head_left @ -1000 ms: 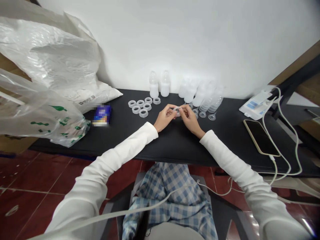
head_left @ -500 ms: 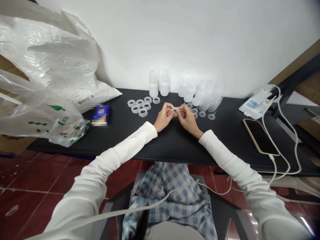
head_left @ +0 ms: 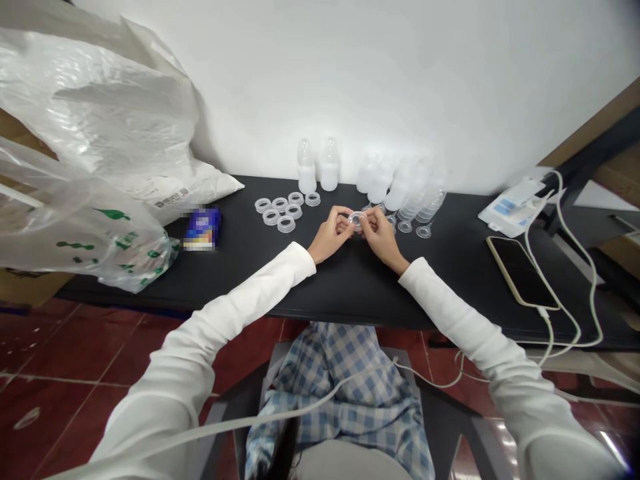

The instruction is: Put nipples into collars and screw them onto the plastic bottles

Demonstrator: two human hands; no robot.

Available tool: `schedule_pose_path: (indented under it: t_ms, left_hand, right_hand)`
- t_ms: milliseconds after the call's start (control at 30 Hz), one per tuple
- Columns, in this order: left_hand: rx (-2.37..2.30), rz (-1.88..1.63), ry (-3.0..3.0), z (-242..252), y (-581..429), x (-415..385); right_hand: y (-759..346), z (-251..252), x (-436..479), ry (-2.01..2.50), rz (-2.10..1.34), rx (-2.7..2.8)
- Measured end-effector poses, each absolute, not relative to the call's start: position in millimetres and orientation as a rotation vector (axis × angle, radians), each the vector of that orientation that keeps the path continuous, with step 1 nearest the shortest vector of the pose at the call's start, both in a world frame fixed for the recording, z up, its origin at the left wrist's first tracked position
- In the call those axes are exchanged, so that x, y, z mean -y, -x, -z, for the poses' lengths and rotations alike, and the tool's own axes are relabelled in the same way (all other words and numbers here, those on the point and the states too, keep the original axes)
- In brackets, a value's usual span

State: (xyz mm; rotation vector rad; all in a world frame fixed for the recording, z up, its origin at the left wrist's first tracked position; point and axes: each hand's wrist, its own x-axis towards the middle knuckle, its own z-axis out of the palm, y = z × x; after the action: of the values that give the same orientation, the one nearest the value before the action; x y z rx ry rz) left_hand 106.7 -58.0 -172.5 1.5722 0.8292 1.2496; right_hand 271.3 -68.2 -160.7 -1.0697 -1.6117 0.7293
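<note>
My left hand (head_left: 331,237) and my right hand (head_left: 380,235) meet over the middle of the black table (head_left: 350,280). Both pinch one small clear plastic ring (head_left: 356,219) between their fingertips. Several loose white rings (head_left: 283,212) lie to the left of my hands. Two small white bottles (head_left: 317,167) stand upright at the wall behind them. A row of clear bottles (head_left: 405,187) lies tilted to the right, with a few clear teats (head_left: 417,230) in front.
Large plastic bags (head_left: 95,147) fill the table's left end, with a small blue packet (head_left: 203,228) beside them. A phone (head_left: 520,270) on a white cable and a white box (head_left: 510,203) lie at the right. My lap shows below the table edge.
Both hands stayed together on the ring and shifted only slightly, the fingers working around it. Nothing else on the table moved.
</note>
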Motion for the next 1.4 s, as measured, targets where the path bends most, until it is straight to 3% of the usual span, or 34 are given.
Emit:
schedule_pose_path:
  t_ms: [1000,1400]
  left_hand:
    - [-0.924,-1.286,-1.594,162.9,-104.1,61.3]
    - [-0.742,-1.313,-1.491,169.3,-102.3,52.7]
  right_hand:
    - [-265.2,173.0,65.6,1.017,-0.746,1.564]
    - [-266.8,164.9,68.4,0.913,-0.887,1.553]
